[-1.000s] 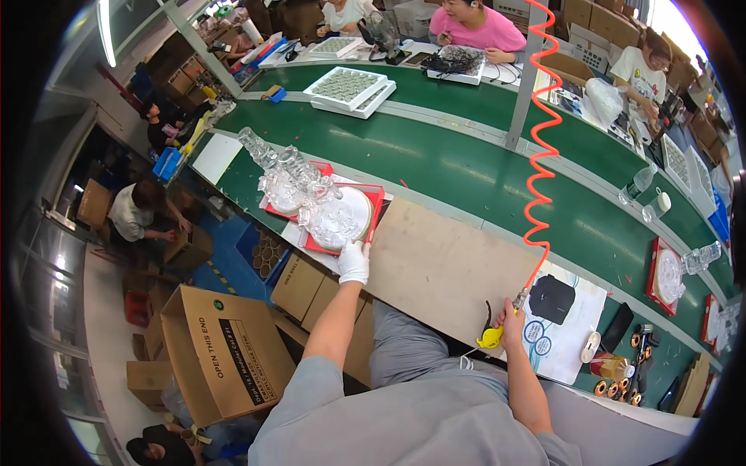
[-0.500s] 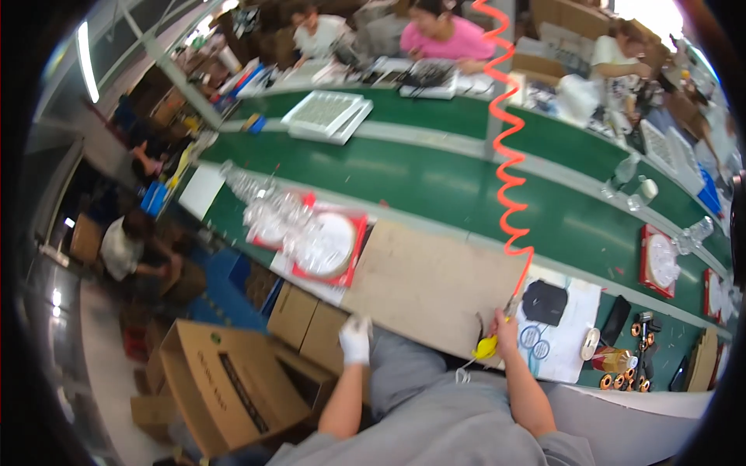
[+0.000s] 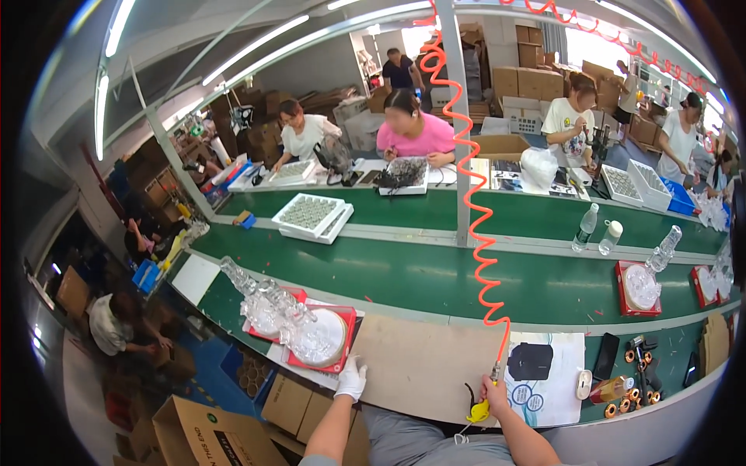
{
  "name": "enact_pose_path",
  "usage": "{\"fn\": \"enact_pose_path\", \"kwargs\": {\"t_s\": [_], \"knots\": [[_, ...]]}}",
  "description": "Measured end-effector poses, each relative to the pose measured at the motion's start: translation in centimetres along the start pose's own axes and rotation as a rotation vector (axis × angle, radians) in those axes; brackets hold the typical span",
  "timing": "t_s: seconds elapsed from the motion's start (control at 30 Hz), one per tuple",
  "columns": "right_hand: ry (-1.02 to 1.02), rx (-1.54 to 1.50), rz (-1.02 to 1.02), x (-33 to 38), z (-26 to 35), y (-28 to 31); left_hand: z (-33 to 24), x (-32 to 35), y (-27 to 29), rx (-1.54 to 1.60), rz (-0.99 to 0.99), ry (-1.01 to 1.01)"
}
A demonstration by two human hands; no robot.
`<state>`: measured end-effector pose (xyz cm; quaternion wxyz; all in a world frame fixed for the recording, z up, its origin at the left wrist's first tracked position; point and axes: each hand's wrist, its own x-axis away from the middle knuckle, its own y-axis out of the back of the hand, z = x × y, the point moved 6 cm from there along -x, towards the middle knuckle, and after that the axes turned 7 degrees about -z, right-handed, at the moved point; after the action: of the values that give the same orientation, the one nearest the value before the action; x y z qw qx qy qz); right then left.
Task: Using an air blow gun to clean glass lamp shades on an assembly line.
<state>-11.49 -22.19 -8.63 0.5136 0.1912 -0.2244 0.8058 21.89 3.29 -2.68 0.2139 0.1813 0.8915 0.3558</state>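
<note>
My right hand (image 3: 496, 394) is wrapped around a yellow air blow gun (image 3: 479, 410) at the front edge of a brown cardboard sheet (image 3: 420, 365). An orange coiled air hose (image 3: 483, 268) runs up from it. White-gloved, my left hand (image 3: 352, 380) lies at the sheet's left edge, fingers stretched toward the near corner of a red box (image 3: 350, 342); whether they touch it I cannot tell. On that box sits a round white piece (image 3: 322, 340) under clear plastic, with crumpled clear plastic (image 3: 264, 303) beside it.
Right of the sheet lie a white printed paper (image 3: 563, 388) with a black flat piece (image 3: 531, 362), a phone (image 3: 606, 356), and several copper-coloured rings (image 3: 624, 404). A green conveyor (image 3: 373, 268) runs beyond, with bottles (image 3: 587, 227) and white trays (image 3: 311, 213). Open cartons (image 3: 210, 435) stand lower left. Co-workers sit opposite.
The view has tilted upward, showing more of the room. My left hand has moved from above my lap to the red box's corner. My right hand still holds the blow gun.
</note>
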Motion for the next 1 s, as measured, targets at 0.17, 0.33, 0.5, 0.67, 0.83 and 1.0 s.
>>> {"fn": "enact_pose_path", "kwargs": {"t_s": [0.17,0.33,0.5,0.67,0.83,1.0], "knots": [[-0.017,0.020,0.030,0.1,-0.4,0.5,1.9,-0.3,-0.6,-0.136,0.250,-0.101],[-0.026,-0.013,0.035,0.8,0.1,0.2,1.6,-1.2,-1.0,-0.223,0.224,-0.064],[-0.057,-0.063,0.036,0.8,-0.2,0.4,2.9,-1.8,0.0,-0.400,0.316,-0.007],[-0.022,-0.034,0.045,0.3,0.5,1.1,2.7,-1.8,-1.9,-0.602,0.321,0.270],[-0.034,-0.014,0.066,0.4,0.5,0.5,-1.2,5.7,-5.4,-0.555,0.163,-0.001],[-0.052,-0.054,0.054,0.0,-0.1,1.0,-5.7,13.3,-6.3,-0.547,0.196,-0.119]]}}
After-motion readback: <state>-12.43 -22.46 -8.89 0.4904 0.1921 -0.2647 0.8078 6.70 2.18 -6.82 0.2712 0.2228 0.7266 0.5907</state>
